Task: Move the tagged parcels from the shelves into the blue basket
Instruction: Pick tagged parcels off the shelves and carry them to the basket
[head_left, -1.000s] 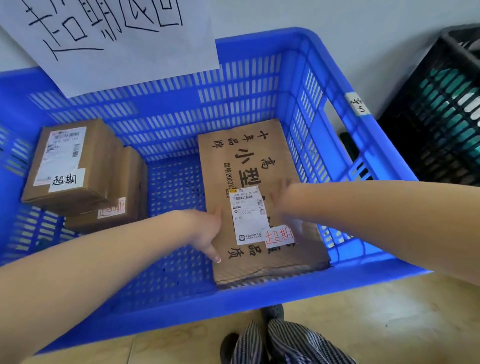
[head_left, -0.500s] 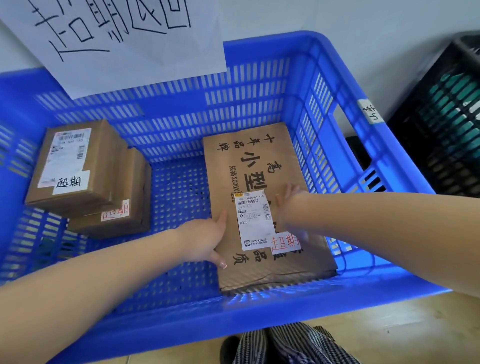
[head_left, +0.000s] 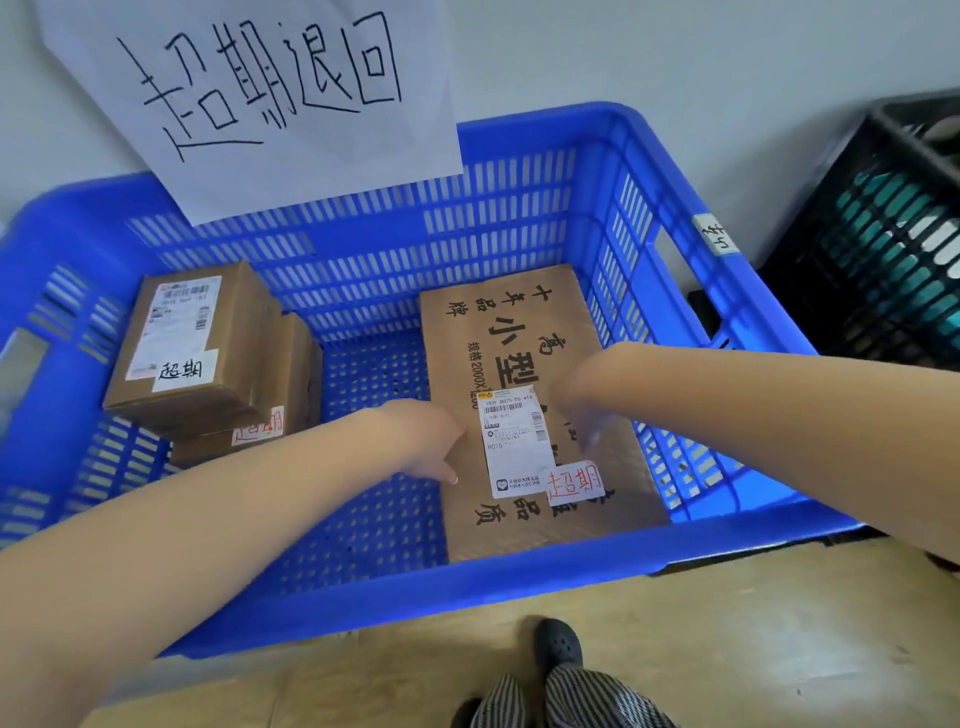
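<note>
A blue basket (head_left: 519, 577) stands on the floor against the wall. A large flat cardboard parcel (head_left: 524, 332) lies in its right half, with a white shipping label and a red-lettered tag (head_left: 574, 483). My left hand (head_left: 426, 441) touches the parcel's left edge with a finger stretched along it. My right hand (head_left: 576, 410) hovers blurred over the parcel's top with its fingers pointing down. In the basket's left half a small tagged box (head_left: 192, 343) sits on top of another tagged box (head_left: 296, 374).
A handwritten paper sign (head_left: 270, 104) hangs on the wall over the basket's back rim. A black crate (head_left: 883, 249) stands close on the right. Wooden floor (head_left: 727, 649) and my dark shoe (head_left: 558, 644) lie in front of the basket.
The flat parcel stays lying in the basket. My right hand has lifted from flat on its top and is now blurred. My left hand stays at the left edge. The view has pulled back.
</note>
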